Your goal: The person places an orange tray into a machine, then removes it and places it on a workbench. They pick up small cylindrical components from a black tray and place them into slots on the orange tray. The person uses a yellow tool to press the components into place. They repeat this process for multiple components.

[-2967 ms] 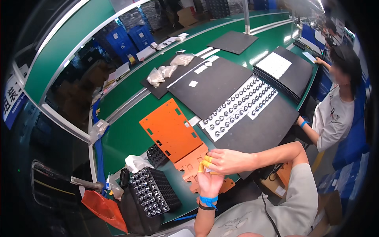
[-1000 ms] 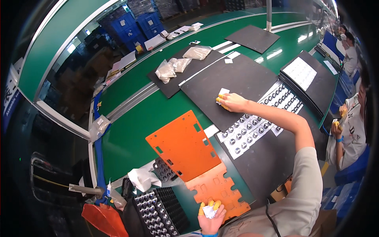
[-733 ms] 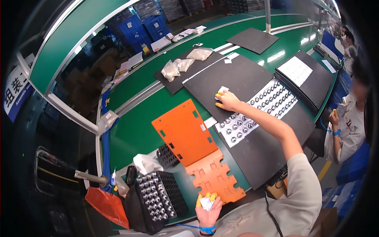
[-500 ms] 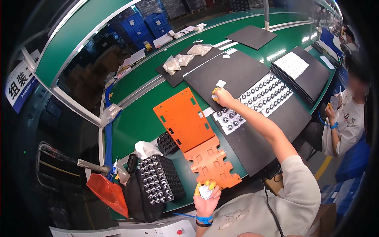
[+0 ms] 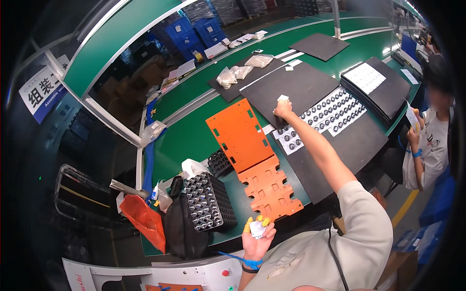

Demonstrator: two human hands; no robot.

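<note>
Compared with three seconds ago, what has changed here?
The right hand parted from the left hand and reached forward to a white square on the black mat; its grip is unclear. The left hand holds a small white piece. The orange fixture and black tray stayed put.

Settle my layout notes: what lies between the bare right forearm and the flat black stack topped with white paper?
In the head view, flat white strips bearing rows of shiny black round parts lie between them.

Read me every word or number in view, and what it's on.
Wording isn't copied here; where print shows:
White sign: large dark characters, smaller line below.
White panel: red lettering.
White sheet on black stack: too small to read.
White piece in left hand: any print too small.
</note>
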